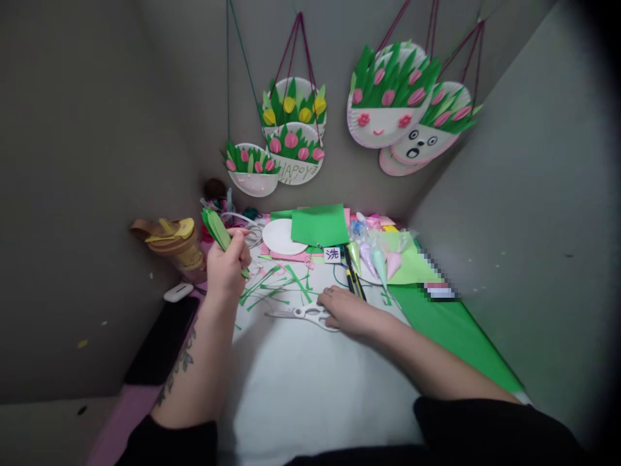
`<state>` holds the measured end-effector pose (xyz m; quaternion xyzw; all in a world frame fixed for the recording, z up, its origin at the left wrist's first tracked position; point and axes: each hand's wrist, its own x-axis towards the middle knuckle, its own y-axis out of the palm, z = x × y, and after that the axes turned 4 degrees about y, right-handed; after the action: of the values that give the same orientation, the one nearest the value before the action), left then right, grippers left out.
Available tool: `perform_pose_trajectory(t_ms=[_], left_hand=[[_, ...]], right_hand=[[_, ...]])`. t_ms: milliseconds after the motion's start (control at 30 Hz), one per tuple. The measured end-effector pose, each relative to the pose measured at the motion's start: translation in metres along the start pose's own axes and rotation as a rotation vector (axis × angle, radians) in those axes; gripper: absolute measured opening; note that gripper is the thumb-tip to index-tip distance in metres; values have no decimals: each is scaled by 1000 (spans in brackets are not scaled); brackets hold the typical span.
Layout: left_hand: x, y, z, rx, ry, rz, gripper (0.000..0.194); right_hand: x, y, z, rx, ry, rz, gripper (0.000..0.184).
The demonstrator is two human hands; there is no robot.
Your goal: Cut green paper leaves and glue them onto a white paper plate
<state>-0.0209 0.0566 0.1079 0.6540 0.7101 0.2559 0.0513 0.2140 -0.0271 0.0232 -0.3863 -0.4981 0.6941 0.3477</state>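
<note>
My left hand is raised at the left of the white work surface, its fingers closed round a bunch of green paper leaves. The leaves point up and to the left, in lighter and darker green. My right hand lies low over the surface with its fingers on the white handles of a pair of scissors. Flat on the surface, the scissors have their blades pointing left. Thin green paper strips are scattered between the two hands, just beyond the blades.
Behind lie a white paper plate, green paper sheets, cutters and several filled piping bags. A lidded cup and a black phone stand or lie at left. Decorated paper plates hang on the wall.
</note>
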Motion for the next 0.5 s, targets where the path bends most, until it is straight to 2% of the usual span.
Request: perform_pose_trajectory(t_ms=[167,300,367,500], left_hand=[[-8,2,-19,-1,68,23,20],[-13,3,-21,21,74,48,20],[-13,3,-17,57,38,71,21],[-14,4,-1,145,-13,113,22]], right_hand=[[-16,-25,-11,36,-41,-30,22],[-51,-47,-37,286,23,-101,16],[-67,-45,-51,383,151,-206,16],[-85,-15,-72,344,631,-574,24]])
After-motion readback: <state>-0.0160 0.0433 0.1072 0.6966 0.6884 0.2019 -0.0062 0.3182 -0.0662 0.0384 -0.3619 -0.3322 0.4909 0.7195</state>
